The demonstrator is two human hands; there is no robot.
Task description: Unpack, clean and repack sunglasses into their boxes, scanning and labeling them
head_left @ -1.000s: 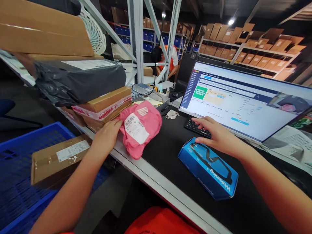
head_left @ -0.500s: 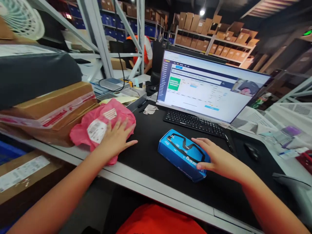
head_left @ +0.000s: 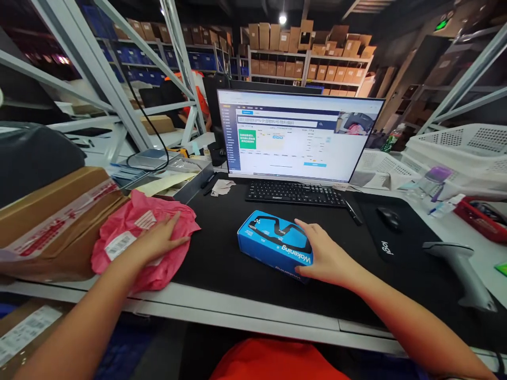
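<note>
My left hand (head_left: 157, 240) lies flat, fingers stretched, on a pink plastic mailer bag (head_left: 127, 232) with white labels at the left of the black desk mat (head_left: 222, 253). A blue goggles box (head_left: 273, 241) sits in the middle of the mat. My right hand (head_left: 322, 257) wraps round the box's right end, thumb at the front and fingers over the top.
A keyboard (head_left: 295, 193) and monitor (head_left: 297, 136) stand behind the box. A mouse (head_left: 388, 218) and a grey scanner (head_left: 461, 272) lie at the right, white baskets (head_left: 455, 150) beyond. Taped cardboard parcels (head_left: 55, 216) are stacked at the left. A person in orange stands behind the shelving (head_left: 198, 103).
My right hand left the keyboard, came down and closed round the blue box's right end. My left hand slid onto the pink bag's top. My head turned right.
</note>
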